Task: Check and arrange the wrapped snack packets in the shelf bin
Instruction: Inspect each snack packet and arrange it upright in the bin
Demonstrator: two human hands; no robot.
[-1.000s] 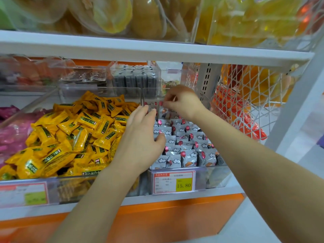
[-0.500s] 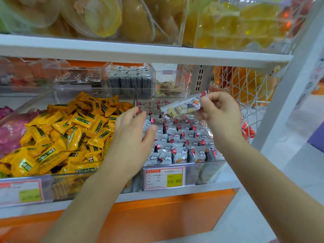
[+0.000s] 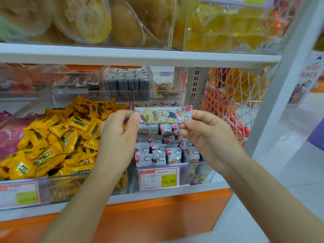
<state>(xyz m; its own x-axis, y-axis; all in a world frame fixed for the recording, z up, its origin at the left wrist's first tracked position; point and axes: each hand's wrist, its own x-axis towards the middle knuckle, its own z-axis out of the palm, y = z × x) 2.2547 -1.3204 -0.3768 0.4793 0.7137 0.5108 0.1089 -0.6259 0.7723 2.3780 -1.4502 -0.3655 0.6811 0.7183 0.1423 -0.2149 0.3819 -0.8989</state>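
A long grey snack packet (image 3: 163,115) with a yellow label and a red balloon print is held level above the clear shelf bin (image 3: 198,172). My left hand (image 3: 119,137) pinches its left end and my right hand (image 3: 206,135) pinches its right end. Below it, several grey packets (image 3: 157,151) with clouds and red balloons stand in rows inside the bin. A price tag (image 3: 159,178) reading 15.80 is fixed to the bin's front.
A bin heaped with yellow packets (image 3: 57,137) sits to the left, pink packets (image 3: 8,135) beyond it. Dark packs (image 3: 128,83) stand in boxes behind. A white shelf (image 3: 140,57) runs overhead. A white wire basket (image 3: 233,95) with orange packs hangs at the right.
My right hand lifted one packet out of the bin's back. My left hand rose off the packets and took the packet's left end, so both hands now hold it level.
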